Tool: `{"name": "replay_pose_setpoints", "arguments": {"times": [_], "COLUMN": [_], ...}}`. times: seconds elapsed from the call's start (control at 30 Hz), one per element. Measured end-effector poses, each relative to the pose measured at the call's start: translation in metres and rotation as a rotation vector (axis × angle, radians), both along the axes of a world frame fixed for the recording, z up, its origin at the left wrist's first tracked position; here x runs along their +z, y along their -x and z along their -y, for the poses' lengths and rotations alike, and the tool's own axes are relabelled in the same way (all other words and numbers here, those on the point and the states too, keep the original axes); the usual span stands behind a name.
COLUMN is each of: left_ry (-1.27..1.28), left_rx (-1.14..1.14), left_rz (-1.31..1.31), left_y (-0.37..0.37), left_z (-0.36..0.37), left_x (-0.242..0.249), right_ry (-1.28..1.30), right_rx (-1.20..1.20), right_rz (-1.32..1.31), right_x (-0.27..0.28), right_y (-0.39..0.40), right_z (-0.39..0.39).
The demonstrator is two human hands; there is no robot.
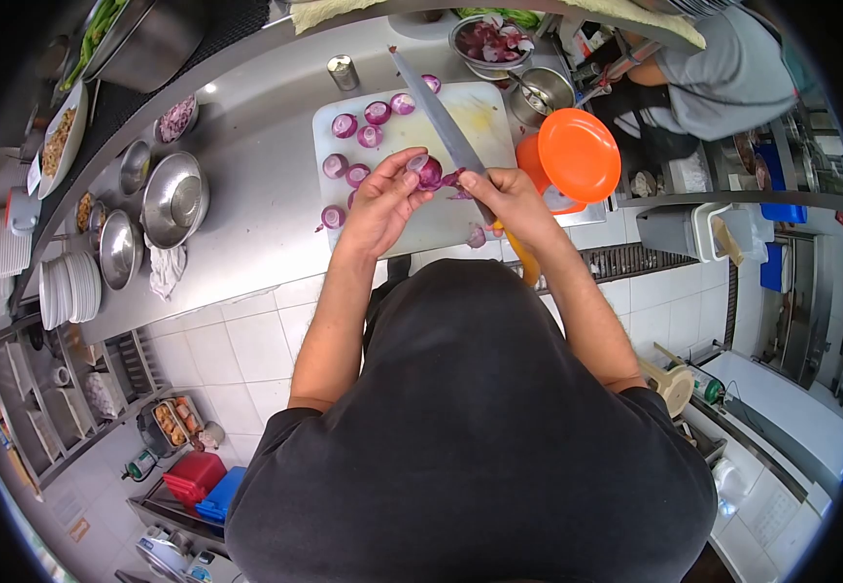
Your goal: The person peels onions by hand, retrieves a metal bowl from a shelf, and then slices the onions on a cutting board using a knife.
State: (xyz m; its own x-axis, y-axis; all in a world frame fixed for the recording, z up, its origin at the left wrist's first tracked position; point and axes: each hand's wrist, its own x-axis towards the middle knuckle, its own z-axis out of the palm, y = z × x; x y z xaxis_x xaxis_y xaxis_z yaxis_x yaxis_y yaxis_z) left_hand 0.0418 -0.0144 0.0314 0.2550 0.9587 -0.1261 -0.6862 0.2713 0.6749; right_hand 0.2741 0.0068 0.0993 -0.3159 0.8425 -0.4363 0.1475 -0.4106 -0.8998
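My left hand [382,202] is closed around a red onion [425,171], held above the white cutting board [484,112]. In my right hand [511,202] is a large knife [441,121] with a yellow handle, its blade pointing up and to the left. A strip of purple skin [452,179] stretches between the onion and my right thumb. Several other red onions [344,125] lie along the left and top of the board. A small onion piece [477,236] sits at its lower edge.
A bowl of onion skins [491,44] stands behind the board, next to a metal pot [543,94]. An orange container [579,160] is close on the right. Metal bowls [174,200] and stacked plates [71,289] are at left. Another person [727,78] works at upper right.
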Motion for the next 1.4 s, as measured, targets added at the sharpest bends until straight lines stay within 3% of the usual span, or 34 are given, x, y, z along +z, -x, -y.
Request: {"name": "replay_pose_setpoints", "arguments": {"times": [0.37, 0.47, 0.57, 0.67, 0.77, 0.87, 0.97, 1.07, 1.17, 1.4], "left_ry": [0.071, -0.038, -0.368, -0.521, -0.607, -0.520, -0.727, -0.534, -0.446, -0.442], "left_rx": [0.047, 0.027, 0.090, 0.127, 0.007, -0.094, 0.252, 0.065, -0.170, -0.147], "left_rz": [-0.098, -0.668, -1.236, -1.497, -1.795, -1.951, -2.102, -1.991, -1.830, -1.815], "left_y": [0.014, 0.009, 0.002, -0.001, 0.004, 0.004, 0.005, -0.014, -0.043, -0.080], "left_z": [0.003, -0.005, -0.013, -0.027, -0.045, -0.054, -0.051, -0.036, -0.013, -0.006], "left_x": [0.002, -0.013, -0.021, -0.026, -0.046, -0.058, -0.071, -0.044, -0.049, -0.077], "right_ry": [-0.060, -0.039, -0.057, -0.174, -0.308, -0.364, -0.472, -0.485, -0.418, -0.378], "right_rx": [-0.021, -0.007, 0.010, 0.014, 0.079, 0.125, 0.111, 0.060, 0.009, -0.011], "right_rz": [0.239, 0.374, 0.524, 0.656, 0.803, 0.808, 0.774, 0.758, 0.768, 0.841], "right_x": [-0.013, -0.042, -0.077, -0.093, -0.093, -0.089, -0.095, -0.093, -0.081, -0.100], "right_y": [-0.019, -0.021, -0.029, -0.035, -0.038, -0.043, -0.050, -0.052, -0.053, -0.068], "right_z": [-0.009, -0.013, -0.017, -0.013, -0.009, -0.004, 0.006, 0.019, 0.030, 0.044]}}
